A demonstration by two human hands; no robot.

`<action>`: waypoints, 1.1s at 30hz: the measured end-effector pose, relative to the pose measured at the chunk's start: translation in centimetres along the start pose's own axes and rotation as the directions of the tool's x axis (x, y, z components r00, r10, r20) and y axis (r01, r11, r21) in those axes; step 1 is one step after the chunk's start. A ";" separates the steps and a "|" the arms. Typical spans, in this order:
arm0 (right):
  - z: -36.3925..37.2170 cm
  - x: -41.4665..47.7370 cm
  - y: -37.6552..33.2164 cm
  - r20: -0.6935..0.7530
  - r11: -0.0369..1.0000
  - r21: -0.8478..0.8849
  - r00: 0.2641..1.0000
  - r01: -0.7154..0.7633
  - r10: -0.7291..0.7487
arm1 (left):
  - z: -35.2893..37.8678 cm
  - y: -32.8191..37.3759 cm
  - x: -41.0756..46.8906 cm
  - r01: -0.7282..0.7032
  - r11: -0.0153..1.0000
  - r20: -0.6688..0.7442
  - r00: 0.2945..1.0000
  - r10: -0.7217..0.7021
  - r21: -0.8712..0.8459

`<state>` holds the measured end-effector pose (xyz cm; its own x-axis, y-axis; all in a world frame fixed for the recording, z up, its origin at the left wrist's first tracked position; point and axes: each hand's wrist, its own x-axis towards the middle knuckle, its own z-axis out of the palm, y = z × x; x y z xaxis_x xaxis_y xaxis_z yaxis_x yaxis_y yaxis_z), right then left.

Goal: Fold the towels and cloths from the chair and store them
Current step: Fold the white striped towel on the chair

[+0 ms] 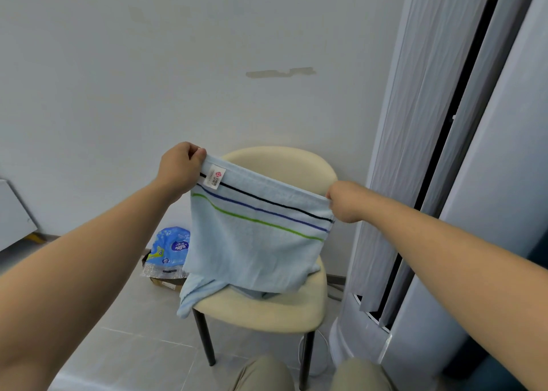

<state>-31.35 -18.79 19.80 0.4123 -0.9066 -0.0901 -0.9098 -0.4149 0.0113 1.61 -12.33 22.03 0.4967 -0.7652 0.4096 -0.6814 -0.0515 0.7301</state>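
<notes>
- Knees in khaki trousers point(264, 373) at the bottom edge, facing the chair.
- Left hand point(181, 168): fingers curled, pinching the top-left corner of a light blue terry towel with black, blue and green stripes point(255, 242), next to its white label.
- Right hand point(345, 202): clamped on the top-right corner; top hem pulled taut between both hands.
- Towel location: held up over a cream padded chair with black legs point(267, 310). Lower part bunched on the seat, one end drooping off the front-left edge.
- Handling, my read: light, soft, limp, grippy pile, not fragile. Corner pinches suit it; slack hem will sag.
- Blue printed plastic packet point(170, 248) on the floor beyond the chair, left side.
</notes>
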 end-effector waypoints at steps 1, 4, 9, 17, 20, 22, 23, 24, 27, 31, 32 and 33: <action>-0.1 0.1 0.2 -0.001 0.999 -0.039 1.000 -0.004 0.004 | -0.2 -0.2 -0.1 -0.020 1.000 0.016 1.000 0.020 0.001; -0.4 0.6 1.1 -0.028 0.994 -0.108 1.000 -0.010 0.007 | -0.7 -0.9 -0.4 -0.076 0.996 0.058 0.995 0.078 -0.039; -1.7 0.7 1.9 -0.109 0.988 -0.154 0.994 0.000 -0.017 | -1.3 -1.8 -0.7 -0.140 0.988 0.084 0.987 0.135 0.064; -3.5 0.3 2.2 -0.130 0.994 -0.107 0.991 -0.001 -0.012 | -1.7 -2.6 -1.4 -0.376 0.871 0.281 0.914 0.293 0.316; -3.9 0.1 2.1 -0.107 0.991 -0.130 0.994 -0.014 0.000 | -1.6 -2.8 -1.3 -0.516 0.736 0.450 0.835 0.317 0.439; -4.0 0.1 2.1 -0.087 0.989 -0.145 0.996 -0.012 -0.001 | -1.8 -2.6 -1.0 -0.527 0.711 0.457 0.831 0.317 0.466; -4.1 0.1 2.0 -0.081 0.989 -0.148 0.997 -0.012 0.000 | -1.9 -2.5 -0.8 -0.511 0.723 0.419 0.846 0.329 0.465; -4.2 0.1 2.0 -0.083 0.989 -0.149 0.997 -0.014 0.001 | -2.0 -2.3 -0.6 -0.491 0.739 0.377 0.863 0.337 0.461; -4.6 -0.1 1.7 -0.096 0.986 -0.164 0.995 -0.021 0.006 | -2.0 -1.8 -0.6 -0.471 0.739 0.379 0.872 0.309 0.482; -4.8 -0.3 1.8 -0.084 0.988 -0.147 0.996 -0.038 0.026 | -1.9 -1.5 -0.8 -0.468 0.741 0.398 0.870 0.291 0.481; -4.8 -0.4 1.8 -0.054 0.989 -0.139 0.998 -0.041 0.034 | -1.8 -1.4 -0.9 -0.470 0.732 0.414 0.867 0.277 0.493; -4.8 -0.4 1.8 -0.010 0.990 -0.136 0.999 -0.040 0.039 | -1.8 -1.3 -0.9 -0.468 0.728 0.422 0.867 0.266 0.501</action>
<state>-32.97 -19.52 24.67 0.3773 -0.9227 -0.0795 -0.9104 -0.3853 0.1505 3.02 -10.38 21.69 0.0222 -0.9479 0.3179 -0.9978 -0.0013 0.0657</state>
